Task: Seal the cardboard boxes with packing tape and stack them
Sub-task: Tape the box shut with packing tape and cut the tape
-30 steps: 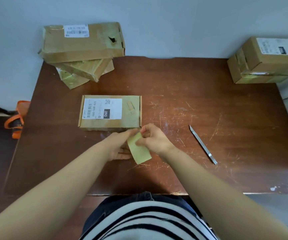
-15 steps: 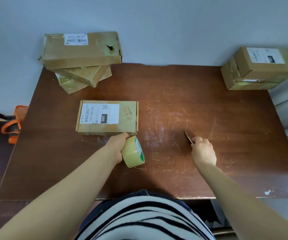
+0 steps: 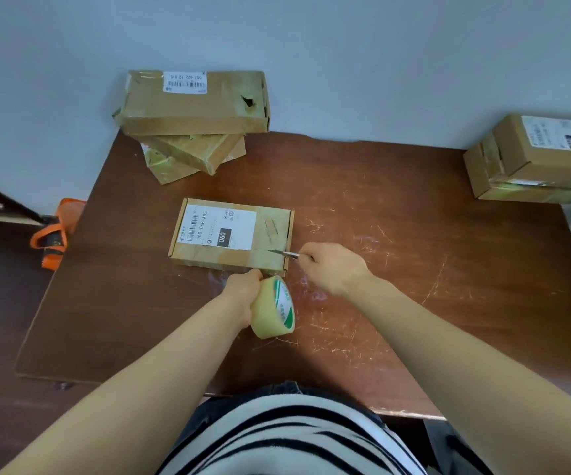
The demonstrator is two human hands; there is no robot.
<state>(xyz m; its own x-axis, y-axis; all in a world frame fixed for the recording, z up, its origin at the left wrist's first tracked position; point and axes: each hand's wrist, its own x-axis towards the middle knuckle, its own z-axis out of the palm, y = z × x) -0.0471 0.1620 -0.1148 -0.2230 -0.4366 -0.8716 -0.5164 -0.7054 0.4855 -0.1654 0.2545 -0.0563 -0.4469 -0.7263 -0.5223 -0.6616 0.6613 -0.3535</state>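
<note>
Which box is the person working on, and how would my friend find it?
Start at the brown table. Near its middle, just beyond the tape roll, one flat cardboard box lies alone. Unlike the stacked boxes at the back left and the two boxes at the right edge, it shows a white label reading 060, with a knife blade over its right end.

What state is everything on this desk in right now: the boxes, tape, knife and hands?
Middle box: closed, lying flat, label up.
Tape roll: gripped by left hand, at the box's near side.
Knife: held by right hand, blade over the box's right end.
Left stack: three boxes, piled askew.
Right stack: two boxes.
</note>
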